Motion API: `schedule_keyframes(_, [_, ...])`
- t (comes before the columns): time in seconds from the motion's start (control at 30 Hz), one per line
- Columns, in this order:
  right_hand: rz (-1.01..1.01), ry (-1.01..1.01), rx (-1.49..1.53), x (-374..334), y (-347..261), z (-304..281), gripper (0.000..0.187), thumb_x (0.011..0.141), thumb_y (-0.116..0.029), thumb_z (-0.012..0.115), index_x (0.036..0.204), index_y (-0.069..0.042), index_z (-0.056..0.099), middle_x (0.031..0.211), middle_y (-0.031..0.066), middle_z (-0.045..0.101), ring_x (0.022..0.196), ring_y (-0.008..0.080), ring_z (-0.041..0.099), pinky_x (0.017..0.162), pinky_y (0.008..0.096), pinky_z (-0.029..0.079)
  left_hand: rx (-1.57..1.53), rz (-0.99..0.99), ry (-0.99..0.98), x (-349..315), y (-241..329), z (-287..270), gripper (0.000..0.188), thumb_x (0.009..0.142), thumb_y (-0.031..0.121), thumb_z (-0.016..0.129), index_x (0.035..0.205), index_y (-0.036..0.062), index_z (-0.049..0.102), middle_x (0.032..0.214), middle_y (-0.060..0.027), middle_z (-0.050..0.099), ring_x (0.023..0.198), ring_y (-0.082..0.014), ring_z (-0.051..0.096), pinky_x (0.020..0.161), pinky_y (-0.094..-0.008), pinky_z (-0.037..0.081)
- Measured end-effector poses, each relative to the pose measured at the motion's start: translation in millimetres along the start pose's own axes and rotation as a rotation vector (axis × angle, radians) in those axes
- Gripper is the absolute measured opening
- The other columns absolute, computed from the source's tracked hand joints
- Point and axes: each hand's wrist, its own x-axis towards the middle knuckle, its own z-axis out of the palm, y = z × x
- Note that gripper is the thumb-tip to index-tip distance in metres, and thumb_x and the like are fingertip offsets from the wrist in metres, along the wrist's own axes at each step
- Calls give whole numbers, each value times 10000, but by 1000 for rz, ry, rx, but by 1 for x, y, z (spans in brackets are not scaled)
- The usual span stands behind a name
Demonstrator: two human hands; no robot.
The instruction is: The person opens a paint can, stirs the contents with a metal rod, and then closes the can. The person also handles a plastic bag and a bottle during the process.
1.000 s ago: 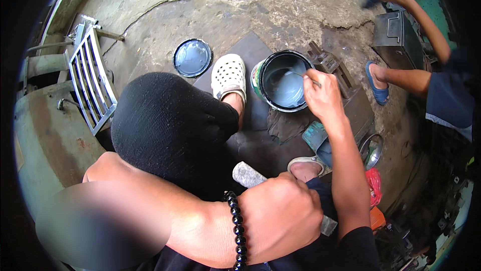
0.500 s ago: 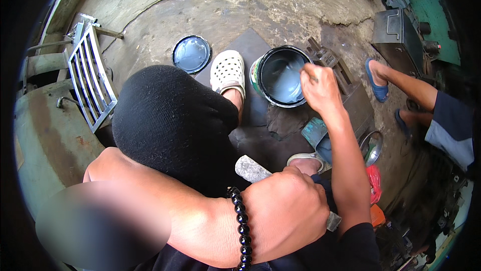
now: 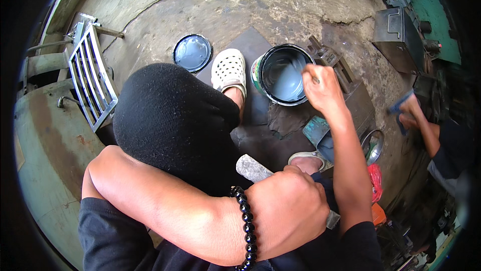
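My left hand (image 3: 288,208), with a black bead bracelet (image 3: 246,223) at the wrist, is closed around a flat grey metal strip (image 3: 252,168) with a worn, rounded end. The strip pokes out on both sides of the fist. My right hand (image 3: 323,88) is closed at the right rim of an open paint can (image 3: 257,74). A small dark tip shows between its fingers; the rest of what it grips cannot be made out. Blue-grey paint (image 3: 288,81) coats the can's inside. The round can lid (image 3: 193,52) lies on the floor, its paint-wet side up.
A barred metal frame (image 3: 93,78) leans at the left by a green machine body (image 3: 55,146). A teal plastic container (image 3: 314,129) and a metal vise-like block (image 3: 340,68) are beside the can. Another person's feet (image 3: 410,108) are at the right; a dark metal box (image 3: 396,35) stands beyond.
The other person's legs at the right have shifted, farther right and lower in view. My right hand stays at the can's rim, and my left hand keeps the strip in place.
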Motion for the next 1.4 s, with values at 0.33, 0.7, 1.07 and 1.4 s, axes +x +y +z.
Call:
schedule_keyframes(0.33, [-80, -148, 273, -5, 7, 1, 269, 835, -134, 492, 859, 60, 677, 706, 228, 643, 673, 318, 674, 657, 382, 515, -8, 23, -18, 1, 1, 2, 149, 795, 217, 594, 745, 82, 632, 695, -7, 558, 633, -151, 581, 542, -273, 408])
schedule_keyframes(0.7, [-24, -49, 124, -5, 2, -2, 264, 843, -135, 504, 899, 59, 674, 751, 265, 630, 718, 371, 664, 688, 424, 509, -39, -22, -11, 1, 6, 7, 152, 796, 211, 597, 760, 72, 646, 696, -15, 567, 640, -154, 582, 551, -272, 418])
schedule_keyframes(1.07, [-99, -102, 307, -7, -1, -1, 227, 821, -115, 520, 824, 65, 659, 727, 289, 600, 709, 417, 640, 658, 450, 497, -56, 9, -59, 5, 7, 8, 157, 800, 208, 597, 757, 63, 638, 713, -25, 573, 654, -163, 586, 559, -276, 441])
schedule_keyframes(1.4, [-100, 14, 221, -1, 6, 1, 256, 813, -111, 502, 881, 68, 671, 664, 243, 609, 667, 341, 662, 646, 407, 506, -18, -4, -58, 8, 9, 9, 150, 802, 207, 592, 759, 72, 641, 711, -18, 574, 654, -161, 588, 559, -277, 438])
